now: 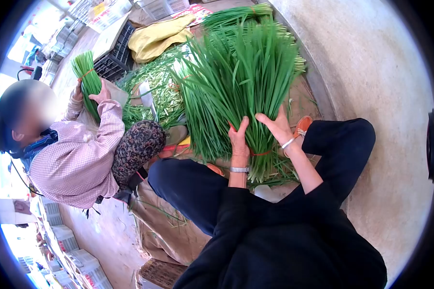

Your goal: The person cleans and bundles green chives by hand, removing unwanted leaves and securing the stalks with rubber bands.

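A large bundle of garlic chives (255,72) stands between my knees, its long flat leaves fanning out away from me. A red band circles it near the pale cut ends. My left hand (238,138) is wrapped round the left side of the bundle just above the band, and a small red bit shows by its fingers. On the right side my right hand (276,126) grips the same bundle, thumb on the near face and the other fingers partly hidden behind leaves. More chives (205,125) lie to the left, against the bundle.
At left a seated co-worker (72,159) holds a banded chive bundle (85,72). Trimmings (169,96) cover the floor between us. Behind are a yellow sack (159,38), a black crate (115,53) and stacked chives (241,14). A pale concrete wall (371,72) stands at right.
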Demonstrator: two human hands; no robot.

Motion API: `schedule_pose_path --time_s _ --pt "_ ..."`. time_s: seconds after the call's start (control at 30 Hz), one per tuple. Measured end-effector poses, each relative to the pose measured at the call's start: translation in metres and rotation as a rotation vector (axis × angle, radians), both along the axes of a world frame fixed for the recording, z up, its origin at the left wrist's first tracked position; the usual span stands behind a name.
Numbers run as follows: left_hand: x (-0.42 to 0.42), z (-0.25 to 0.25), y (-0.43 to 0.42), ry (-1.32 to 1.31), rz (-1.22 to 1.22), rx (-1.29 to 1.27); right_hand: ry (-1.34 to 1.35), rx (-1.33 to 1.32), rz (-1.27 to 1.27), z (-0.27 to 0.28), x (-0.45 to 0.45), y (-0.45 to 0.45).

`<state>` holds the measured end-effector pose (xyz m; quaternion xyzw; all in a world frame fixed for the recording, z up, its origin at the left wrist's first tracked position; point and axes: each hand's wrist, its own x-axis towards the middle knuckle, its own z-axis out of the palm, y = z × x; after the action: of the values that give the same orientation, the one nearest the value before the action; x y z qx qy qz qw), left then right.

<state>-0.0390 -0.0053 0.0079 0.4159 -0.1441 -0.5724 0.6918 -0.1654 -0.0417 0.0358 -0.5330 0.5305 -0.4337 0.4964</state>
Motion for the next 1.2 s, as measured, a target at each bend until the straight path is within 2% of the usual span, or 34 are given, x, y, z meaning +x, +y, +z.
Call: schedule_pose_path --time_s 0.07,0.2,0.27,0.33,0.37,0.4,0.47,0.5,0.53,0.6,0.7,0.83,1.07,1.2 --pt "0.003 0.000 0.001 0.060 0.021 0.004 0.000 -0.044 -0.050 -0.008 -0.002 -0.004" --pt "0.004 -0.005 0.003 0.025 0.047 0.019 0.174 -0.059 0.104 0.000 -0.023 -0.013" --pt "0.006 -0.014 0.002 0.012 0.061 0.032 0.085 -0.333 -0.149 0.007 -0.031 -0.022" --pt "0.005 -0.013 0.001 -0.069 0.061 0.035 0.360 -0.550 -0.338 0.061 -0.034 -0.018" --pt "0.004 -0.011 -0.001 -0.073 0.068 0.046 0.382 -0.691 -0.373 0.091 -0.026 -0.016" --pt "0.002 -0.010 -0.001 -0.070 0.061 0.046 0.387 -0.690 -0.378 0.112 -0.021 -0.013" --pt "0.000 -0.008 -0.002 -0.098 0.030 0.040 0.330 -0.704 -0.116 0.138 -0.009 -0.009" --pt "-0.002 -0.006 -0.001 -0.095 0.042 0.045 0.256 -0.758 -0.068 0.143 0.004 -0.011" --pt "-0.003 -0.007 -0.001 -0.097 0.034 0.043 0.171 -0.654 0.059 0.143 0.010 -0.012" --pt "-0.004 -0.009 -0.001 -0.105 0.012 0.027 0.097 -0.590 0.121 0.135 0.026 -0.023" --pt "-0.005 -0.009 0.001 -0.072 -0.014 0.015 0.170 -0.594 0.188 0.125 0.037 -0.030" --pt "-0.003 -0.007 0.003 -0.075 -0.026 0.000 0.322 -0.659 0.137 0.107 0.038 -0.043" --pt "-0.004 -0.008 0.005 -0.085 -0.065 0.000 0.385 -0.768 0.094 0.112 0.037 -0.050" --pt "-0.005 -0.009 0.005 -0.083 -0.068 -0.012 0.558 -0.690 0.089 0.121 0.038 -0.049"
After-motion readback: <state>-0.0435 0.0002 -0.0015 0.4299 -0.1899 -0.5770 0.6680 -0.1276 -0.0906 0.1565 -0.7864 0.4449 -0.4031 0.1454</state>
